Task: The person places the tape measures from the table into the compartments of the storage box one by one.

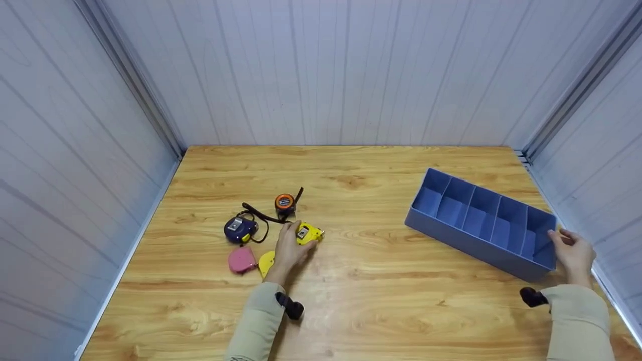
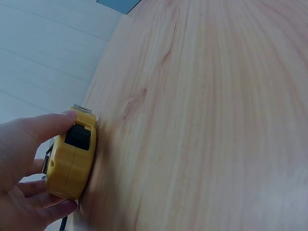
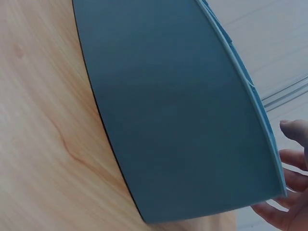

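Head view: the left hand [image 1: 291, 250], fingers curled, grips the yellow tape measure [image 1: 312, 233] on the table [image 1: 391, 311], probably light, stiff, best held by its sides; the right hand [image 1: 575, 254] touches the 5-compartment box [image 1: 471, 244], pinch unclear.

Head: high, forward-down, wide | left wrist: low, close, yellow tape measure [image 2: 70, 166] lower left | right wrist: close, blue five-compartment organizer [image 3: 178, 120] centre | head shares both

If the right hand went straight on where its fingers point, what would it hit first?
Most likely the blue divided box, at its nearest end: the right hand is right at that rim, though exact contact is hard to judge.
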{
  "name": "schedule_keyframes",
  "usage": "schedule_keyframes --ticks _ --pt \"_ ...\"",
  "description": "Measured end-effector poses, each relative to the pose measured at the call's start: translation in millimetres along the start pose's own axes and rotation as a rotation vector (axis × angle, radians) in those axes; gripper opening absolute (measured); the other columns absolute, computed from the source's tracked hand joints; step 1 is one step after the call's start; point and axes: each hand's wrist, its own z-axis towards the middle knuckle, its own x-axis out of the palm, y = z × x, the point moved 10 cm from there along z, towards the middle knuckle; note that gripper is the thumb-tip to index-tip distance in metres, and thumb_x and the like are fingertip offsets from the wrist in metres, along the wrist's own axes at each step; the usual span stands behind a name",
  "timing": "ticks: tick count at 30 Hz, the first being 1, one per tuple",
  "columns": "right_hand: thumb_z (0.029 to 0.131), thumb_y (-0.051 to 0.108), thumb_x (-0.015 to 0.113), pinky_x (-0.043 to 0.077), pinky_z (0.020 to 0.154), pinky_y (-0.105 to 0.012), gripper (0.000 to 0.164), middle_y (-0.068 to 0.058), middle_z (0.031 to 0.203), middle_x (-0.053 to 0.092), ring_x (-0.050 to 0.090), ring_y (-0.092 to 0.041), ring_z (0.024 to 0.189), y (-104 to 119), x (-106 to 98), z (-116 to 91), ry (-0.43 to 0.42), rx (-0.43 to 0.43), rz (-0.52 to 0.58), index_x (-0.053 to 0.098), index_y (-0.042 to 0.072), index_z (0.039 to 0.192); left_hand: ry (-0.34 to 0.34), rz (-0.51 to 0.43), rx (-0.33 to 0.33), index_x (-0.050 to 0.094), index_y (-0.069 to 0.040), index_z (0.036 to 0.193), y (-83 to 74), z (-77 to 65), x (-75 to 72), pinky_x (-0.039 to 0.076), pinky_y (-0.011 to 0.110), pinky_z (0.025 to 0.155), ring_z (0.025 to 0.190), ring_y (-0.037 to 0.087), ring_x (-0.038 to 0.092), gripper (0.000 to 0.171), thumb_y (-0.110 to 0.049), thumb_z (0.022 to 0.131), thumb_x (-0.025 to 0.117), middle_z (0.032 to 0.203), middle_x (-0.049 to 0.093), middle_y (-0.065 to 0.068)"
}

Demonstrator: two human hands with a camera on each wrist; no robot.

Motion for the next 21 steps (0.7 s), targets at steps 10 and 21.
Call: schedule_keyframes --ticks 10,21 --pt "0.087 0.033 0.047 0.038 0.053 -0.014 0.055 -0.027 0.103 0.058 0.039 0.009 0.056 -12 2 -2 0.009 0.016 0.039 0.045 -0.007 0.125 0.028 -0.013 -0.030 0.046 0.004 0.126 -0.5 3.4 2.3 0.037 0.038 0.093 0.106 0.029 0.046 0.072 -0.028 0.069 0.076 0.117 0.045 0.019" --pt "0.086 0.032 0.051 0.045 0.079 -0.037 0.050 -0.025 0.105 0.058 0.056 -0.032 0.092 -15 2 -4 0.026 0.087 0.064 0.049 -0.004 0.121 0.045 -0.036 -0.061 0.044 0.005 0.127 2.4 2.1 2.4 0.033 0.041 0.096 0.116 0.034 0.039 0.073 -0.027 0.069 0.076 0.125 0.040 0.024"
